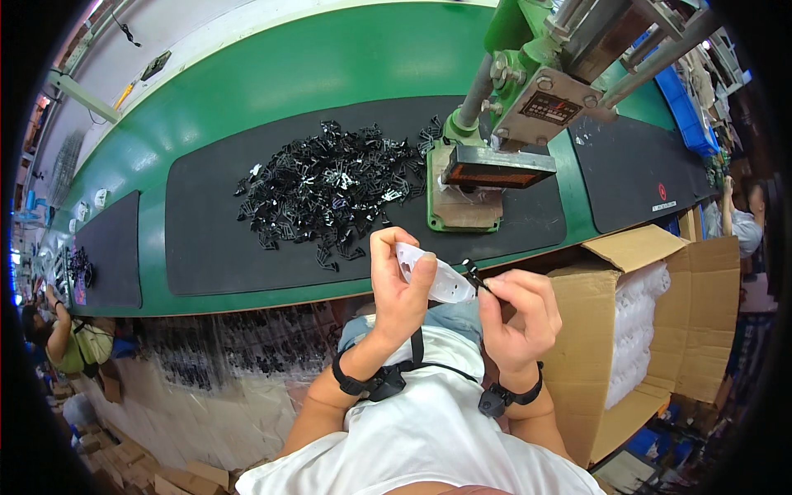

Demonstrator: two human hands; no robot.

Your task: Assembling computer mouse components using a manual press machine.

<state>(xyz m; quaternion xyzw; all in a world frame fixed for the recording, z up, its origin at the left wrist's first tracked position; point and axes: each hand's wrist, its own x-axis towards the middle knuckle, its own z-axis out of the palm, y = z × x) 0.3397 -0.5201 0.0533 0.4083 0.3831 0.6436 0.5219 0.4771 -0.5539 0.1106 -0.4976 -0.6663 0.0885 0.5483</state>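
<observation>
"White plastic, curved piece point(450, 285), one: where was it entered?"

"On the near side of the green press point(528, 103), in the air between both hands. Left hand point(398, 285): thumb and fingers pinched the piece by its left end. Right hand point(521, 318): thumb and fingertips gripped one small black part point(473, 272) at the piece's right end."

"Was the black part seated?"

"Could not be told at that size. Small dark marks, perhaps holes, showed near that end."

"Handling notes, if the step was, as it seemed, joining the two?"

"One: left grip best firm but light, since so thin-looking a wall would probably flex. Two: black part best squared to its opening before any push. Three: pressure best given straight and close to the join; a slanted push risked snapping the part or marking the white."

"Remaining stock?"

"Black parts, loose heap point(330, 186), on the dark mat point(206, 223) left of the press, some near its base. Cardboard box point(577, 346), right of the press and nearer the body, open: white goods point(639, 330), stacked. Press: neither hand on it."
</observation>
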